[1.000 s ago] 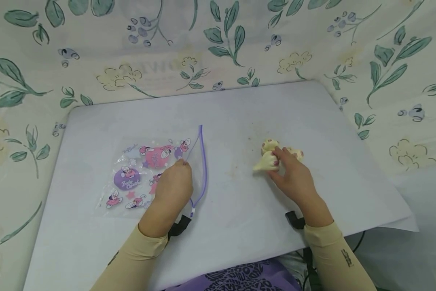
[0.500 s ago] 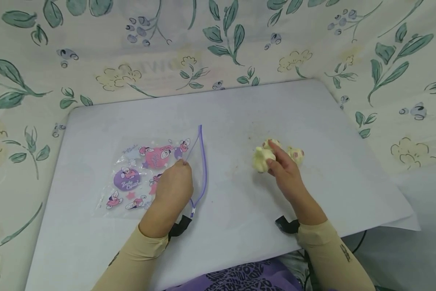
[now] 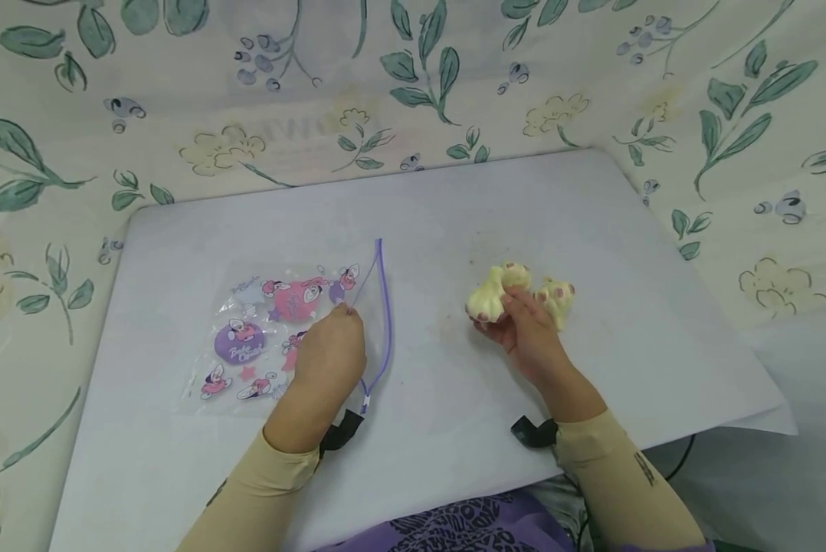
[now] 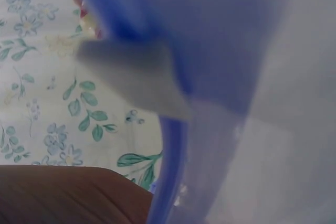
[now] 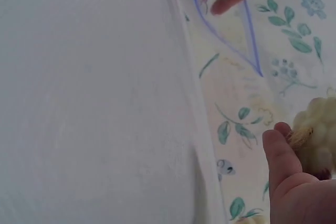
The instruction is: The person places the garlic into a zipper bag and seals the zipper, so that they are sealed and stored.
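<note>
In the head view my left hand (image 3: 333, 349) grips the rim of a clear zip bag (image 3: 199, 383) printed with pink and purple cartoons. The purple zip rim (image 3: 387, 322) bows out to the right, parting the mouth. Blurred and close, a whitish slider tab (image 4: 131, 74) sits on that rim in the left wrist view. My right hand (image 3: 533, 341) holds a pale yellow, lumpy, clustered piece (image 3: 485, 297) with pinkish ends, thumb on top and fingers beneath. The right wrist view shows a dry, fibrous tuft (image 5: 300, 136) on it.
Two similar yellow lumpy pieces lie just past the right hand: one behind (image 3: 516, 274), one to its right (image 3: 556, 297). Brownish crumbs dot the white table (image 3: 440, 207) nearby. A floral-patterned cloth (image 3: 316, 92) rises along the table's far edge.
My right hand has picked up one yellow piece, turned it over and drawn it slightly to the left, away from the other two. The left hand and the bag have stayed put.
</note>
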`<state>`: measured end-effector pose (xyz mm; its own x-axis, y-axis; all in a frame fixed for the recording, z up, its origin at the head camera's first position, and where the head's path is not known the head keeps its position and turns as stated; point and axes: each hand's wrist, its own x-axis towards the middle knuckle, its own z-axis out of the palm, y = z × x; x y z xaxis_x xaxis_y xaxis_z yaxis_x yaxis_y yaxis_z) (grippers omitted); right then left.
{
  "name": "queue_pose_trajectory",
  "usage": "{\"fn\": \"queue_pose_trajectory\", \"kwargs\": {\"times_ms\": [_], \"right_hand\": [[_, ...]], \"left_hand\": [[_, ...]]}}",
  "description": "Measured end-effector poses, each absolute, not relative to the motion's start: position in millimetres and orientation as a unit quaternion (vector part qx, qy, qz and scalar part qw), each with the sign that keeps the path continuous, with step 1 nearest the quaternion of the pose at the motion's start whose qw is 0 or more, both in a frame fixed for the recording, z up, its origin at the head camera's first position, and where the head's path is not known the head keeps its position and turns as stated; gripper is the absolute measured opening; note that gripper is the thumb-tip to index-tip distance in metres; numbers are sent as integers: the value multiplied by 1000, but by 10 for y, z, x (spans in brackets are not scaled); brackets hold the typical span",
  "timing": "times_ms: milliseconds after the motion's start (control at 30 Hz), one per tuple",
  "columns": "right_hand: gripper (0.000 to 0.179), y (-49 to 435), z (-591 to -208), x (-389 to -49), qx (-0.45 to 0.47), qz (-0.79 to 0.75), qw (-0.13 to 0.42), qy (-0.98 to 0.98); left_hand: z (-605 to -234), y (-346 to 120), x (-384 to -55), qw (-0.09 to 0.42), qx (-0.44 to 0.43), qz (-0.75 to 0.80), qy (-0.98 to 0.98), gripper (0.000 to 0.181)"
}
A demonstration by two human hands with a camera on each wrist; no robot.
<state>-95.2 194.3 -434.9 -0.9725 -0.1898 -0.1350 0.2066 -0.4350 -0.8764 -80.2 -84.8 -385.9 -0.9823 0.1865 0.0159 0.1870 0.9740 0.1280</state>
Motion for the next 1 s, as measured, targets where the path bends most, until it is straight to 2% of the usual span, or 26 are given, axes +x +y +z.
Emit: {"fn": "queue_pose_trajectory", "kwargs": {"times_ms": [167, 333, 567, 1000], "right_hand": [[34, 1924, -4363, -969, 34, -885, 169, 433], [39, 1921, -4366, -979, 43, -897, 195, 395], [38, 1889, -4362, -966, 36, -900, 194, 390], [31, 1722, -4291, -906, -2, -875, 200, 441]], "left_hand": [[-3867, -854, -797, 4, -92, -69, -993, 27], [-3872, -862, -793, 4, -89, -72, -993, 26], [-3873, -867, -796, -3, -86, -70, -994, 28], [-3872, -847, -784, 20, -96, -73, -992, 23]]}}
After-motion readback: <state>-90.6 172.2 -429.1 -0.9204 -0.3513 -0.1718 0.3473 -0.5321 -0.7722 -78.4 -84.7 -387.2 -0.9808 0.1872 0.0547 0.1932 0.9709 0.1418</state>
